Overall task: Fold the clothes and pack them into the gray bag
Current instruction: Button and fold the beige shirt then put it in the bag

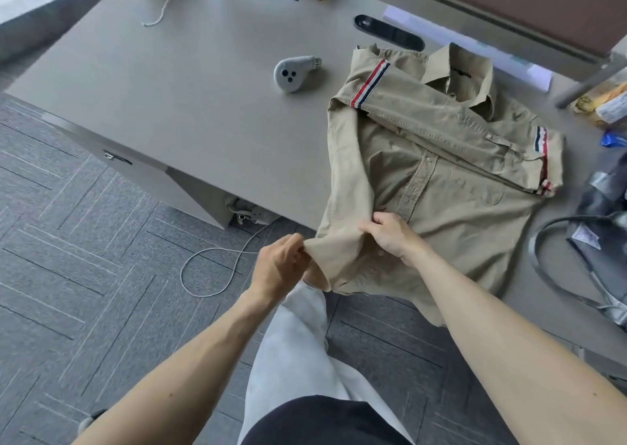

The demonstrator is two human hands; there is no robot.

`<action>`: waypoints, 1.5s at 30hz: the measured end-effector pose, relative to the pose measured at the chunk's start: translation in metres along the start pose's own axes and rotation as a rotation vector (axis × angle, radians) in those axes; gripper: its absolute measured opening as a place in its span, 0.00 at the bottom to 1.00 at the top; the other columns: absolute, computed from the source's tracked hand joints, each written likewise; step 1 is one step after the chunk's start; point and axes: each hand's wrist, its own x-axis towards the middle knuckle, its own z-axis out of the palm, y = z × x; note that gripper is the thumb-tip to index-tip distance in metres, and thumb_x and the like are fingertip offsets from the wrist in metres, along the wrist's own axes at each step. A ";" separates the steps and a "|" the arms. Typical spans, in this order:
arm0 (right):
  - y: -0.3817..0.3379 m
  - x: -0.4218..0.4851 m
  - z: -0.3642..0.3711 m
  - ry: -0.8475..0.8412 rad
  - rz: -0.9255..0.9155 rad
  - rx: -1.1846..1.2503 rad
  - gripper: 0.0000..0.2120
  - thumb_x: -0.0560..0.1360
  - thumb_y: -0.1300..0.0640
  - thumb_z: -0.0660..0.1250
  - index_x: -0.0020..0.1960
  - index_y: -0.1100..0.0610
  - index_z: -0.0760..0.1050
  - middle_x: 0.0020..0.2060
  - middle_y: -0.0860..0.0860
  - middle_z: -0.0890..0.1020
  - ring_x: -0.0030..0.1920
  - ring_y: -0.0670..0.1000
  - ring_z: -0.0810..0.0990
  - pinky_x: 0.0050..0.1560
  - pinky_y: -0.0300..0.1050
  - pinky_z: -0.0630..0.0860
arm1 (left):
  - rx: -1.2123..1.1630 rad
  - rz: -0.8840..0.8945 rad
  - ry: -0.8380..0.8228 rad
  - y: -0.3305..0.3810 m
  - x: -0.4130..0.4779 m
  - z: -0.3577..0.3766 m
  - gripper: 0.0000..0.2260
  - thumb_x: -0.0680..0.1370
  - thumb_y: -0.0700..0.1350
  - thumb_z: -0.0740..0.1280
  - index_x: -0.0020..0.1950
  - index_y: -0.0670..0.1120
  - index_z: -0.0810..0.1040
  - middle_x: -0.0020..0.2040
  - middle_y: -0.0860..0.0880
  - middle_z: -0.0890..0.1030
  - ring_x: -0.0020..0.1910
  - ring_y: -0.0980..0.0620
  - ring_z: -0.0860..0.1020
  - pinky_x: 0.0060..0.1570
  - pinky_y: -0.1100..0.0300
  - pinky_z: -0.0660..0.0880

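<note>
A khaki shirt (pixel 451 180) with red, white and blue striped sleeve bands lies on the grey table (pixel 190 98), both sleeves folded across its chest and its hem hanging over the near edge. My left hand (pixel 280 268) pinches the lower left corner of the shirt just off the table's edge. My right hand (pixel 393 236) grips the fabric of the shirt's lower left side beside it. The gray bag (pixel 600 207) sits at the right edge of the view, its strap (pixel 539 261) looping on the table; most of the bag is out of frame.
A grey handheld device (pixel 293 73) lies left of the shirt, and a black oblong object (pixel 388 32) lies behind it. White papers (pixel 475 46), a white cord (pixel 159 10) and packets (pixel 604 105) sit farther back and right. A white cable (pixel 210 268) loops on the carpet.
</note>
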 end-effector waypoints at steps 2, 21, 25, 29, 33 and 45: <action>0.006 0.001 0.001 0.023 -0.026 -0.128 0.15 0.75 0.42 0.66 0.50 0.53 0.78 0.49 0.51 0.79 0.45 0.52 0.78 0.48 0.51 0.78 | 0.005 -0.128 0.105 -0.013 -0.015 -0.014 0.05 0.70 0.40 0.61 0.34 0.43 0.68 0.27 0.47 0.72 0.23 0.43 0.68 0.22 0.57 0.63; 0.024 -0.009 0.012 -0.048 -0.155 -0.568 0.31 0.75 0.50 0.65 0.76 0.46 0.62 0.72 0.51 0.60 0.72 0.56 0.63 0.70 0.54 0.66 | 0.349 -0.179 -0.342 -0.066 -0.016 -0.037 0.20 0.67 0.32 0.67 0.51 0.53 0.70 0.44 0.47 0.78 0.35 0.38 0.79 0.30 0.49 0.75; 0.035 -0.017 0.006 -0.039 -0.212 -0.430 0.24 0.76 0.53 0.67 0.72 0.52 0.69 0.74 0.52 0.64 0.75 0.55 0.61 0.73 0.51 0.60 | 0.200 -0.248 -0.641 -0.072 0.006 -0.037 0.18 0.69 0.32 0.65 0.50 0.53 0.79 0.51 0.51 0.75 0.51 0.46 0.78 0.48 0.54 0.76; 0.075 -0.049 -0.013 0.495 -0.171 -0.126 0.04 0.75 0.58 0.69 0.49 0.56 0.77 0.51 0.52 0.79 0.56 0.56 0.77 0.51 0.45 0.70 | -0.185 -0.523 -0.534 -0.073 0.044 -0.027 0.06 0.69 0.45 0.68 0.45 0.47 0.79 0.43 0.45 0.81 0.46 0.47 0.81 0.46 0.53 0.73; 0.137 -0.076 -0.021 0.647 0.242 -0.035 0.15 0.74 0.50 0.71 0.56 0.55 0.72 0.54 0.55 0.75 0.56 0.57 0.75 0.51 0.48 0.71 | -0.219 -0.620 -0.587 -0.058 0.055 -0.010 0.24 0.69 0.66 0.69 0.50 0.47 0.81 0.43 0.49 0.83 0.43 0.52 0.81 0.46 0.49 0.76; 0.207 -0.111 -0.004 0.453 0.553 0.856 0.33 0.68 0.43 0.78 0.66 0.49 0.67 0.59 0.45 0.77 0.62 0.51 0.74 0.68 0.56 0.70 | -0.480 -0.765 -0.694 -0.045 0.038 -0.017 0.19 0.68 0.52 0.78 0.53 0.42 0.83 0.49 0.42 0.86 0.48 0.46 0.83 0.51 0.48 0.79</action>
